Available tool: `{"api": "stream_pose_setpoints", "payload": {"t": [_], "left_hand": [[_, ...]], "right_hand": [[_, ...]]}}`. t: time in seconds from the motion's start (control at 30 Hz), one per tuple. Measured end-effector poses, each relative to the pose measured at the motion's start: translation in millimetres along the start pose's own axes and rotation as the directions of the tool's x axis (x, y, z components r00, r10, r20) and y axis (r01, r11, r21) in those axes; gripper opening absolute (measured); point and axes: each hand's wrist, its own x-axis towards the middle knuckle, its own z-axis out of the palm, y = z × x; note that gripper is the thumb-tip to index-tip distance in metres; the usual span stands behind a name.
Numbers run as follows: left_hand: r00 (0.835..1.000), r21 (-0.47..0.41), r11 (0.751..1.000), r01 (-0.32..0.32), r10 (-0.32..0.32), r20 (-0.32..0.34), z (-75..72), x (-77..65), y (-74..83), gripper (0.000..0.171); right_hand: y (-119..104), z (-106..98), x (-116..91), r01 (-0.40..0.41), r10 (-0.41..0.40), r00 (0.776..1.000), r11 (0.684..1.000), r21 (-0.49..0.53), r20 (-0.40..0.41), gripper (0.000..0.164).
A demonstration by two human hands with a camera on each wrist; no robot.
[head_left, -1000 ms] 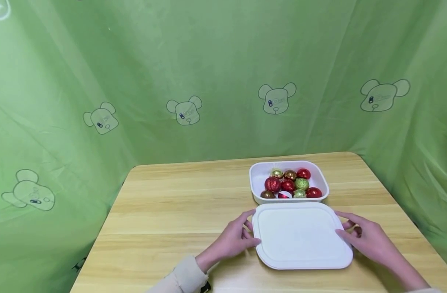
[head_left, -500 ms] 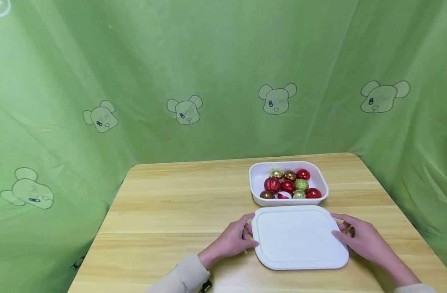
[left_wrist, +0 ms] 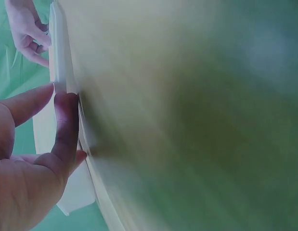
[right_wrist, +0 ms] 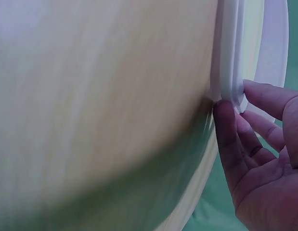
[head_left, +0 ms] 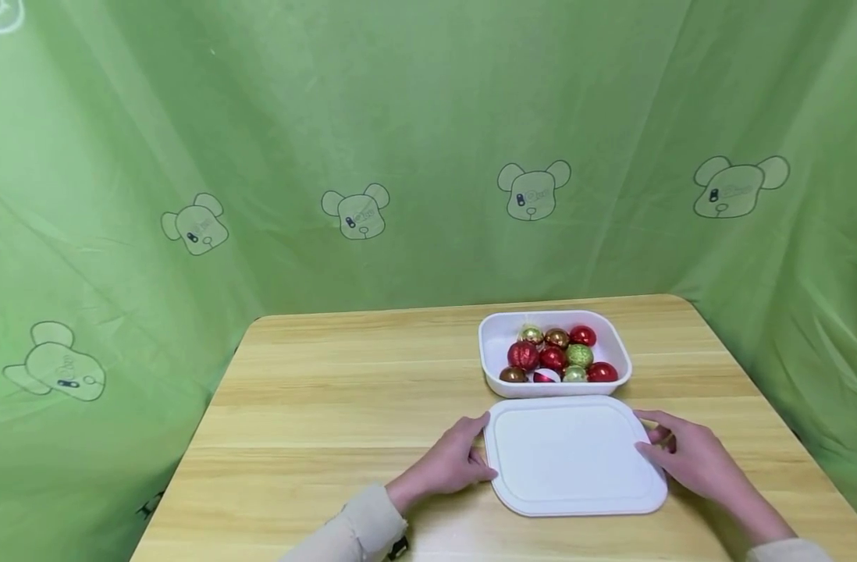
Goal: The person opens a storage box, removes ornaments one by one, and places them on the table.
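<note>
A white rounded-rectangular lid (head_left: 576, 457) lies flat, low at the table's near right. My left hand (head_left: 453, 460) pinches its left side; in the left wrist view the thumb is on the upper face and a finger (left_wrist: 67, 120) at the lower edge. At the opposite side my right hand (head_left: 695, 462) pinches the rim, thumb above and a fingertip (right_wrist: 225, 115) beneath in the right wrist view. Just beyond the lid stands a white box (head_left: 495, 347), uncovered. Several Christmas baubles (head_left: 552, 358) in red, green, gold and brown fill much of it.
The wooden table (head_left: 344, 382) stretches left of the lid and box. Green cloth (head_left: 428, 156) with bear-head prints hangs behind the table and along both sides.
The lid has come slightly towards me, and a thin gap now shows between it and the box. My right hand has shifted a little left. The box and baubles stay put.
</note>
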Motion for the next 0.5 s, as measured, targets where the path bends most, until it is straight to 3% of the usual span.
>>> {"api": "stream_pose_setpoints", "payload": {"t": [0.5], "left_hand": [[0.996,0.041,0.998,-0.046,0.043,0.076,-1.9,-1.8,1.2,0.095]], "right_hand": [[4.5,0.3,1.3,0.008,-0.009,1.0,0.999,-0.033,-0.019,0.047]]}}
